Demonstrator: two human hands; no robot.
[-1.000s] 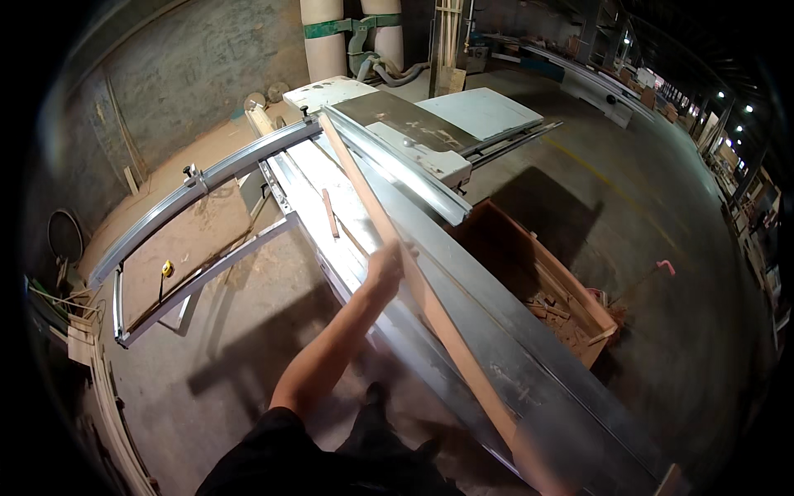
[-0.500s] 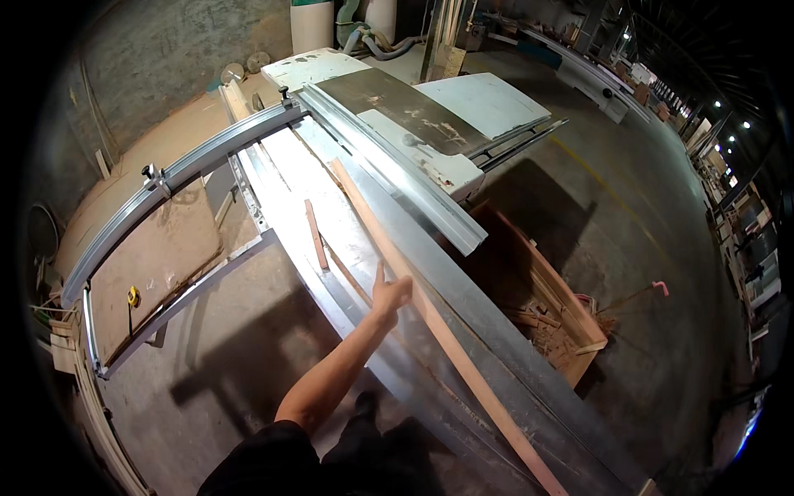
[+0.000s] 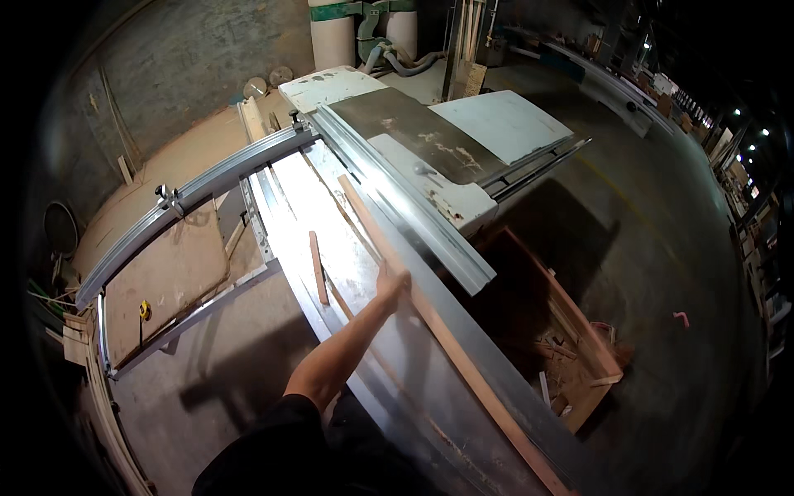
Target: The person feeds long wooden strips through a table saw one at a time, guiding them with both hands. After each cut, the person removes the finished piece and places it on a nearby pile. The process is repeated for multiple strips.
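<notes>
My left hand (image 3: 393, 283) is closed around a long, narrow wooden strip (image 3: 459, 357), gripping it from its left side. The strip lies lengthwise on the metal sliding table (image 3: 397, 351) of a panel saw, and its far end sits beside the silver rail (image 3: 405, 197). Left of my hand a short wooden offcut (image 3: 318, 266) rests on the table. A thin dark strip or groove runs close to that offcut; which one, I cannot tell. My right hand is out of view.
A curved aluminium fence (image 3: 211, 169) with clamp-like stops crosses the far left. A yellow tape measure (image 3: 145, 311) lies on the brown board (image 3: 169, 269). To the right, a wooden bin (image 3: 571, 310) holds scraps. Dust-collector bags (image 3: 335, 37) stand at the back.
The view has shifted, so the saw appears lower. My left hand is farther forward along the wooden strip, and its thumb no longer sticks out.
</notes>
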